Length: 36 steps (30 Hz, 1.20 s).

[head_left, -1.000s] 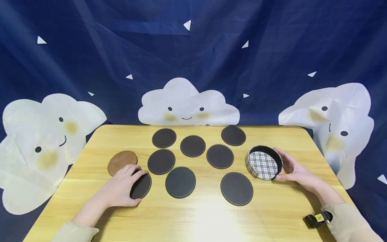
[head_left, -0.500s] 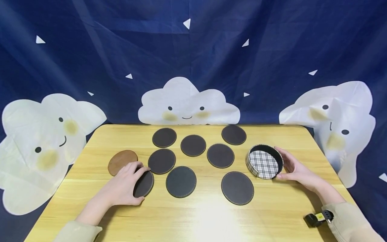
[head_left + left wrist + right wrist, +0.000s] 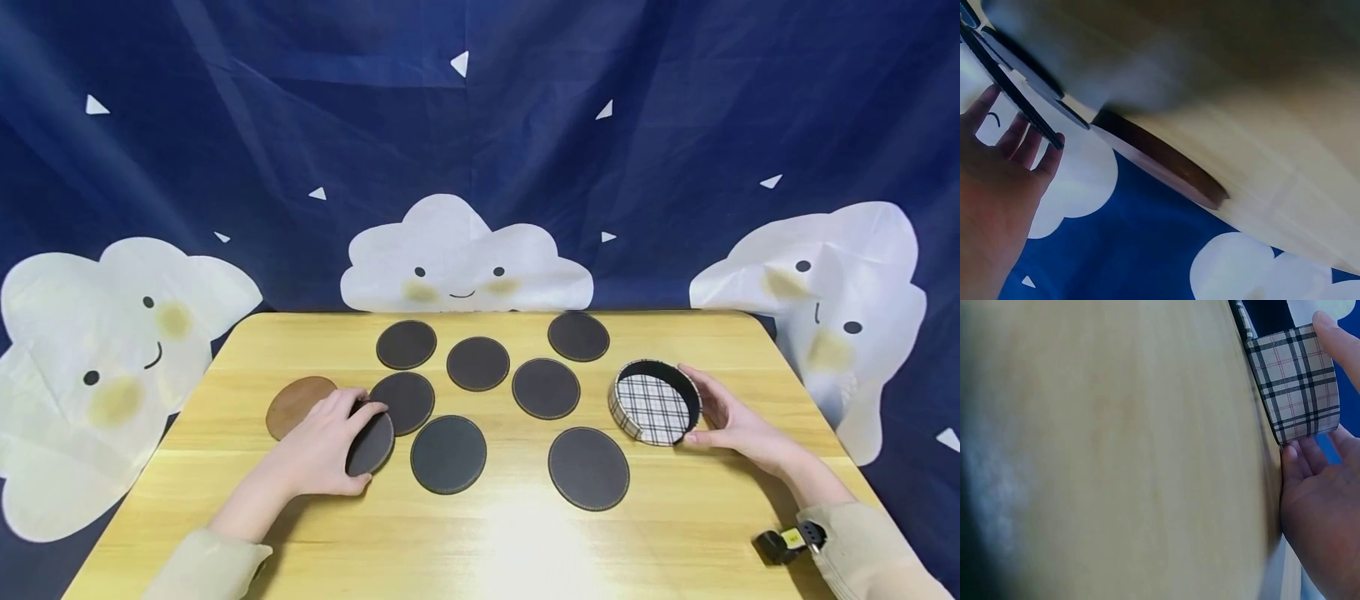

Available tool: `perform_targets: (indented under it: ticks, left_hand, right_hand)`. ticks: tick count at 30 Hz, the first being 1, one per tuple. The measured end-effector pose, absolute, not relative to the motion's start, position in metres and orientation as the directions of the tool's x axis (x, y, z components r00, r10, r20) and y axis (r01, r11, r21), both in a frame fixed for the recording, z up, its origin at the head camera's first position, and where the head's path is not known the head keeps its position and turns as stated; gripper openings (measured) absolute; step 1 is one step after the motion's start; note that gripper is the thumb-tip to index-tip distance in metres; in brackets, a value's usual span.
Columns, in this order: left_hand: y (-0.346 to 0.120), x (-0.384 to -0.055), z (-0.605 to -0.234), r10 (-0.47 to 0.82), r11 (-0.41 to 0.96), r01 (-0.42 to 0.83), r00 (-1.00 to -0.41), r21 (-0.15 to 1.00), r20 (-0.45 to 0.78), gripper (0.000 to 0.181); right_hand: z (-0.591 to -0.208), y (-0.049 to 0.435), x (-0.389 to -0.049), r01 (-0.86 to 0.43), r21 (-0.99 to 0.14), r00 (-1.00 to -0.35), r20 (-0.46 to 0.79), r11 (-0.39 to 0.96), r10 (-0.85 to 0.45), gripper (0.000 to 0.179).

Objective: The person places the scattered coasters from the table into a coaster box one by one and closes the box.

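My left hand point(image 3: 324, 450) pinches a coaster point(image 3: 372, 447) by its rim, best hold; likely light, stiff. Right hand point(image 3: 738, 429) grips box point(image 3: 651, 408), toward worktop's point(image 3: 375, 550) right edge.

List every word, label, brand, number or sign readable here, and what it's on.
Readable text: none.
Yellow label on the black device at the right sleeve: too small to read.
Middle cloud: possible faint marks along its lower edge, unreadable.
Coasters and plaid box: no lettering visible.
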<state>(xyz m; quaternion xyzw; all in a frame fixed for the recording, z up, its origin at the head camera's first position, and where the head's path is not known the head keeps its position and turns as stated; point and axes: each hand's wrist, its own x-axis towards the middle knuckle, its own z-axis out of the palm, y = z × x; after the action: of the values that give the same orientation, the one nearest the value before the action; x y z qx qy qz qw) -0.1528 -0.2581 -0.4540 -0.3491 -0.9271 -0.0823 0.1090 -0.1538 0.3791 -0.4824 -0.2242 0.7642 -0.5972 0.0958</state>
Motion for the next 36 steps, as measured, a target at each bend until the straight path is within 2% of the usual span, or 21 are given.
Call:
perform_targets:
  ticks: [8,21,29,36]
  left_hand:
    - [-0.242,-0.167,-0.448,0.653,0.730,0.681,-0.718,0.052,0.240,0.089]
    - [-0.209,-0.190,-0.441,0.678,0.705,0.704,-0.705,0.087,0.207,0.088]
    - [-0.181,-0.205,-0.441,0.722,0.669,0.743,-0.658,0.027,0.217,0.086]
    - [-0.154,-0.217,-0.434,0.727,0.670,0.741,-0.667,0.045,0.161,0.088]
  right_hand:
    - [-0.480,0.377,-0.155,-0.236,-0.950,-0.881,0.120,0.205,-0.458,0.102]
    - [-0.481,0.379,-0.153,-0.256,-0.944,-0.877,0.136,0.209,-0.460,0.101]
    - [-0.481,0.379,-0.149,-0.269,-0.940,-0.875,0.147,0.211,-0.461,0.100]
    - [-0.481,0.375,-0.151,-0.241,-0.948,-0.879,0.121,0.210,-0.462,0.099]
